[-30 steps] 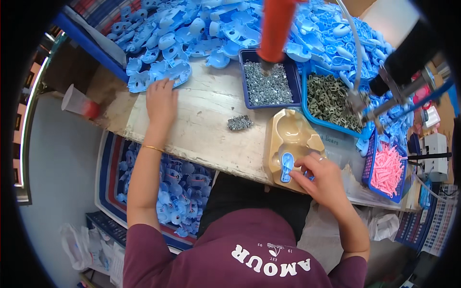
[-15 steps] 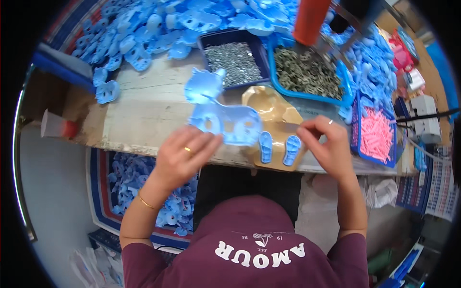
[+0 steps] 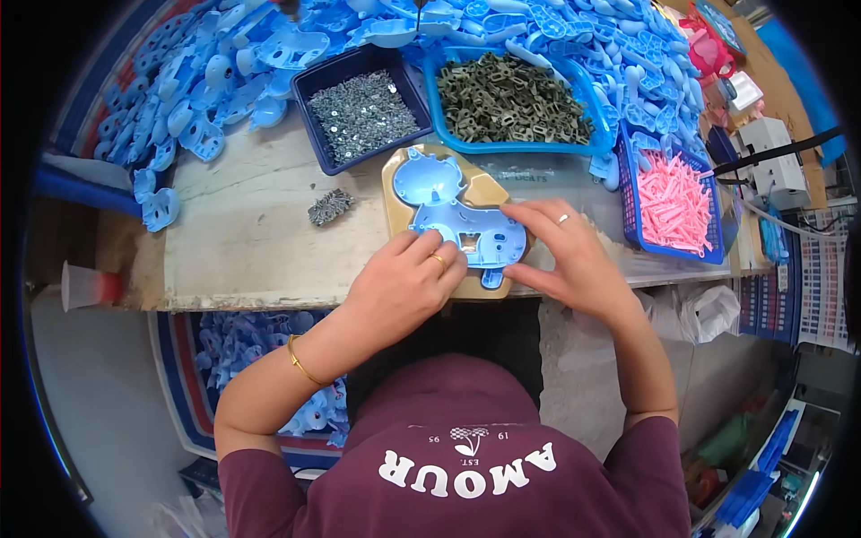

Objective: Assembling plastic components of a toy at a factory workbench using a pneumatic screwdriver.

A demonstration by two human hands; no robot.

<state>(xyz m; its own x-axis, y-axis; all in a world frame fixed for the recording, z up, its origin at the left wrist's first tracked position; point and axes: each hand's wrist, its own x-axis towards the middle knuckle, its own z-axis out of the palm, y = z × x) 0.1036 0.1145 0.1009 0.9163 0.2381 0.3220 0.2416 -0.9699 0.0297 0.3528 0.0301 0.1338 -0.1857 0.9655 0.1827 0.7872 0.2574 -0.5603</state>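
A blue animal-shaped plastic half shell (image 3: 466, 220) lies hollow side up on a tan, shaped fixture (image 3: 401, 186). My left hand (image 3: 408, 280) is closed over the shell's lower left part, its bent fingertips pressed together there; whatever lies under them is hidden. At the shell's right end, my right hand (image 3: 565, 255) holds it, index finger at the upper edge and thumb at the lower one. A small blue leg piece (image 3: 491, 279) pokes out below the shell, near that thumb.
Behind the fixture stand a dark blue tray (image 3: 300, 88) of small screws and a light blue tray (image 3: 437, 103) of metal clips. A small screw heap (image 3: 330, 207) lies left. Pink sticks (image 3: 673, 202) fill a basket at right. Blue parts (image 3: 296, 45) pile up behind.
The shell has come down from my left hand onto the fixture, over the leg pieces. My right hand has moved left onto its end. The orange-red tool at the top is out of view.
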